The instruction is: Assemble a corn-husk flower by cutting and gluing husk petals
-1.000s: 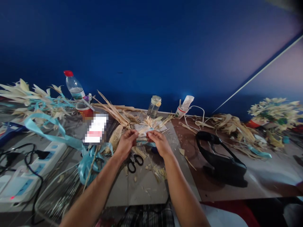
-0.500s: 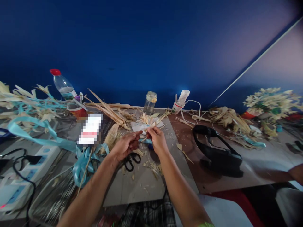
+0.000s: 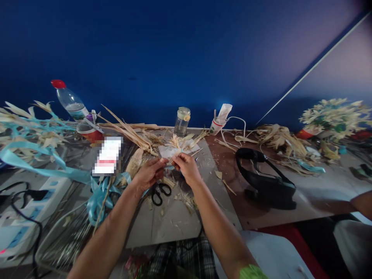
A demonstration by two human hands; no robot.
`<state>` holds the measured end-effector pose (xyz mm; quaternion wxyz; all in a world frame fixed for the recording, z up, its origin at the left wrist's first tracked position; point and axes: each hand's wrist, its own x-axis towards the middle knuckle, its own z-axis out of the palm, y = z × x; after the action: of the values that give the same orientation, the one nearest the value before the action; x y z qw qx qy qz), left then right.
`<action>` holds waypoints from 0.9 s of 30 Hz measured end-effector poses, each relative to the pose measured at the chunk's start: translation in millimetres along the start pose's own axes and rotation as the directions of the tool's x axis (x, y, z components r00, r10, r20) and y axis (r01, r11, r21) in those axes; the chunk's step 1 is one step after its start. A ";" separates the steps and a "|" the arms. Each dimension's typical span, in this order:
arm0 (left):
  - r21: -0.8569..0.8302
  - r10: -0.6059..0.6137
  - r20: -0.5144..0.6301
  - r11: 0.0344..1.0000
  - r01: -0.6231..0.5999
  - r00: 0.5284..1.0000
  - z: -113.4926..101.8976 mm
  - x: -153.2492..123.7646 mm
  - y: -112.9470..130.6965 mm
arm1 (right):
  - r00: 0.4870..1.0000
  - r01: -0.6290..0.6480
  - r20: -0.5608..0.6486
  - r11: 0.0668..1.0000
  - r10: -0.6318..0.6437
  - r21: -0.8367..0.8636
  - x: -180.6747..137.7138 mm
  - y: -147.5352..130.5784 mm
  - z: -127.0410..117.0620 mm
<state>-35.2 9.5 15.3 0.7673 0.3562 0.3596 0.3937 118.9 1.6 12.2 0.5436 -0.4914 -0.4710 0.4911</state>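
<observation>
Between my two hands, above the middle of the table, is a small pale strip of dried husk (image 3: 171,158). My left hand (image 3: 150,172) pinches its left end between thumb and forefinger, the other fingers curled. From the right, my right hand (image 3: 188,168) grips it with closed fingertips, which cover part of it. Just beyond them, a frayed husk flower (image 3: 175,142) lies over white paper (image 3: 164,151); whether it joins the held strip I cannot tell. Black-handled scissors (image 3: 161,193) lie below my left hand, their blades partly hidden.
Husk scraps (image 3: 188,203) litter the grey board. Behind stand a clear jar (image 3: 181,123) and a cup (image 3: 216,127). To the left are a phone (image 3: 108,155), blue ribbon (image 3: 100,199) and a power strip (image 3: 36,211). At right lie a black headset (image 3: 269,182) and another person's arm (image 3: 362,204).
My left hand's forefinger, stretched out before, is now bent with the thumb onto the husk strip. Both hands stay close together. The whole view has shifted slightly.
</observation>
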 end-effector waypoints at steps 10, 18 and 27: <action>0.245 0.086 -0.083 0.967 -0.064 0.993 1.0 4.7 -7.5 | 0.995 0.053 0.100 0.966 -0.029 -0.254 -1.5 -2.9 -0.1; 0.347 0.083 -0.164 0.938 -0.022 0.983 -6.6 5.2 -1.8 | 0.959 0.178 0.264 0.505 0.104 -0.844 -27.2 -40.0 -19.4; 0.747 0.220 -0.140 0.663 -0.043 0.965 -17.1 9.4 -6.4 | 0.956 0.226 0.228 0.035 0.186 -0.974 -59.4 -14.2 -3.3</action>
<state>-43.1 19.3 -0.9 0.4828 0.6153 0.5427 0.3062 118.8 -58.3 24.4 -0.0215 -0.6439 -0.7602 0.0836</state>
